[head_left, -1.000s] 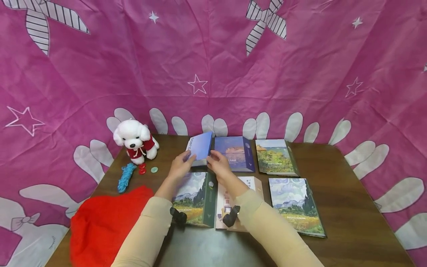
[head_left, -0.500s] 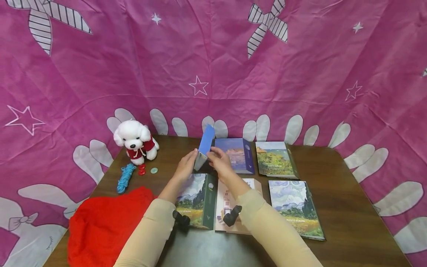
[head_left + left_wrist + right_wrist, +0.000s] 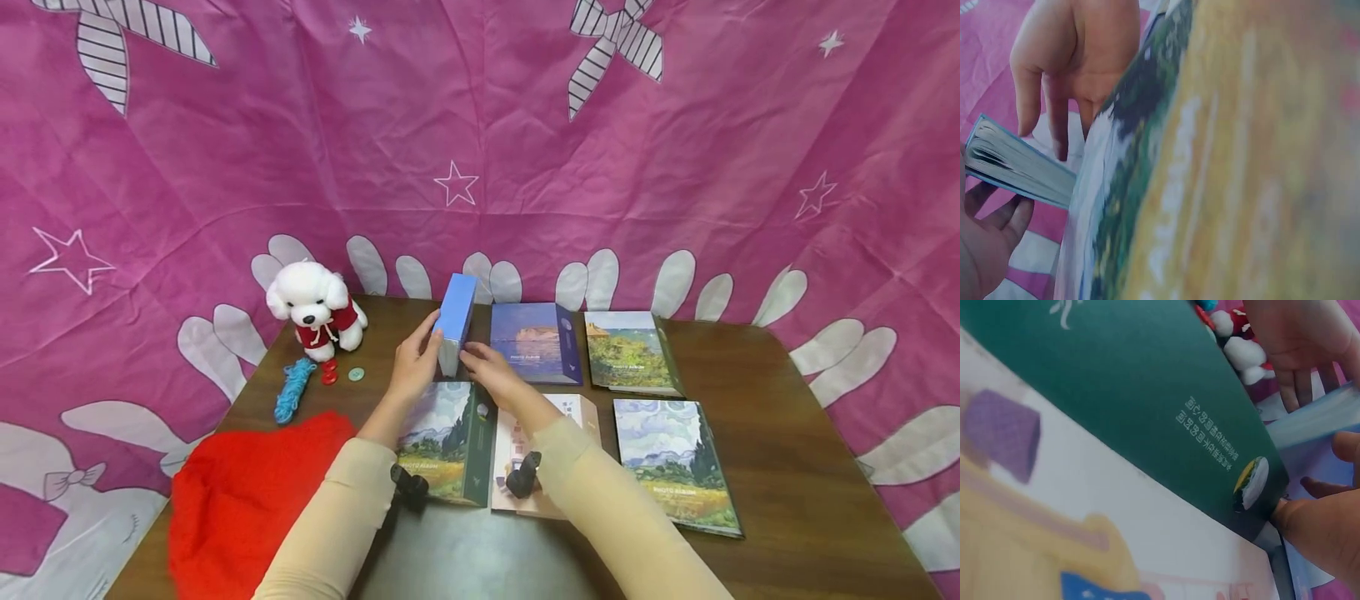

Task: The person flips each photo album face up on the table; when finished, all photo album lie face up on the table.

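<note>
The light blue album (image 3: 457, 323) stands on edge at the back of the wooden table (image 3: 787, 433), just left of the dark blue album (image 3: 534, 352), and it looks stiff-covered and fairly light, though its smooth covers could slip and its narrow edge could tip. The left hand (image 3: 415, 364) lies against its left cover with fingers nearly straight, while the right hand (image 3: 491, 377) curls round its lower near corner. The flat covers, squeezed from both sides, seem the safest hold, not the loose pages.
</note>
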Available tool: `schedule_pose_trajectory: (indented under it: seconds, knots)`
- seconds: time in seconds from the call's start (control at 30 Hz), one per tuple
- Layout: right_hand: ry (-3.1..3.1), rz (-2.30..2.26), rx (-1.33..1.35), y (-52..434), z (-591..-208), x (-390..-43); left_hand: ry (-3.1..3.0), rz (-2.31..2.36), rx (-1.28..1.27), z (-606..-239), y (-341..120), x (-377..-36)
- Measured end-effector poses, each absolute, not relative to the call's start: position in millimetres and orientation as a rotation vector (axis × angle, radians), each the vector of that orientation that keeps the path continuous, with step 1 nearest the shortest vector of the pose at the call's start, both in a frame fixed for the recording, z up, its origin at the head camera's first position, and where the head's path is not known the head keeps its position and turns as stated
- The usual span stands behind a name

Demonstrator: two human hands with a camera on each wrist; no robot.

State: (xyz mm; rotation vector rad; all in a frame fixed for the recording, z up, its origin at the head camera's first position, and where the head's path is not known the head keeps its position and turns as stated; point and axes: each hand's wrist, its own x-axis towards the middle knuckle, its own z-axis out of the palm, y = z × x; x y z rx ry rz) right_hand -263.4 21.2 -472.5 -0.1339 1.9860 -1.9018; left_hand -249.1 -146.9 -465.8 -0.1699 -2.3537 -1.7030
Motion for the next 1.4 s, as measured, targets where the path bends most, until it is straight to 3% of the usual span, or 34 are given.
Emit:
schedule_pose_trajectory:
  seconds: [0.57, 0.93, 1.2, 1.4]
  knots:
    - [2.221, -1.856, -0.116, 29, -463, -264, -2.654, -1.531, 0.283, -476, -170, -262]
    - [2.353, -1.895, -0.073, 56, -455, -265, -2.723, -1.443, 0.126, -472, -159, -266]
    - [2.368, -1.98, -0.033, 97, -437, -266, -2.658, -1.44, -0.159, -452, -124, -265]
    - [2.403, -2.041, 0.047, 131, -436, -264, -2.637, -1.546, -0.239, -448, -99, -258]
